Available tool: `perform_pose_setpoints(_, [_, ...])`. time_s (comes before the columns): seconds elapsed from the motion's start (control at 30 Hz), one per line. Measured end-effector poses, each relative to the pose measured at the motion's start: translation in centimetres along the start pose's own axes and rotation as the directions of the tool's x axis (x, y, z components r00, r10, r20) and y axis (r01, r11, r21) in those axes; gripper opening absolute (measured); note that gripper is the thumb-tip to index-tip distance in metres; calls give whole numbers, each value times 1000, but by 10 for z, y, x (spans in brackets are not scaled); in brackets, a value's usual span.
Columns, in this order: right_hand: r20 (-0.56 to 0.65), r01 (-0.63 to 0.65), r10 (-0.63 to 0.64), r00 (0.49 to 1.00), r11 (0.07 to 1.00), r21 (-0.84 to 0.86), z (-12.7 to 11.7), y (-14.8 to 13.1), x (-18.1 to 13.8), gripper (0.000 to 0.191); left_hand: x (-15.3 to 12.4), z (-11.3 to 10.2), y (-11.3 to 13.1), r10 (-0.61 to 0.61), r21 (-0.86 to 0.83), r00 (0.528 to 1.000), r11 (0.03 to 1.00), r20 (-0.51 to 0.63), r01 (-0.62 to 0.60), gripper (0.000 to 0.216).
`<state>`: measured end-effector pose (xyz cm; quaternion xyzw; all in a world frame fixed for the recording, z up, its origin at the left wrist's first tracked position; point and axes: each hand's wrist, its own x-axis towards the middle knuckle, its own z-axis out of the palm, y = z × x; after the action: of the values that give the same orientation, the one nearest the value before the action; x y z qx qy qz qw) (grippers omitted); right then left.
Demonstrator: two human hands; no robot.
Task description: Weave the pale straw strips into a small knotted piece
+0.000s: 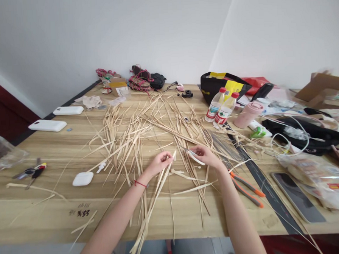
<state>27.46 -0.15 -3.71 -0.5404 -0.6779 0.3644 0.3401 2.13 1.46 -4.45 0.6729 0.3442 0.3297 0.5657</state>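
My left hand point(160, 162) is closed on a small bunch of pale dried plant strips point(155, 201), whose long ends hang down over the table's front edge. A short pale tip of the bunch sticks up past my fingertips. Just to the right, my right hand point(205, 156) grips scissors point(196, 159) with white handles; their dark blades point left toward that tip, apart from it. Under and beyond both hands lie many loose strips point(135, 132), heaped across the middle of the wooden table point(49, 224).
Pliers point(248, 191) with orange-and-grey handles and a phone point(298, 198) lie to the right. Two water bottles point(219, 107), a pink cup point(248, 114) and a black bag point(210, 87) stand behind. At left are a white case point(83, 179) and keys point(32, 172).
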Motion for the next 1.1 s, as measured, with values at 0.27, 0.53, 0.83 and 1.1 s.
perform_pose_setpoints(0.27, [-388, -60, -113, 915, 911, -407, 9, 9, 8, 23, 4, 0, -7, 8, 19, 992, 1000, -124, -6, 24])
perform_pose_setpoints(0.53, [275, 124, -169, 946, 977, 173, 59, -52, -4, 25, 7, -2, -8, 69, 61, 971, 997, -228, -56, 24])
perform_pose_setpoints(0.83, [22, -28, 22, 1000, 919, 394, 51, -46, 2, 32, 6, -3, -3, 53, -105, 965, 991, -257, -82, 32])
perform_pose_setpoints(1.1, [-761, 5, 295, 578, 931, 364, -6, 9, 8, 47, 9, -4, -9, 35, -241, 967, 966, -253, -99, 43])
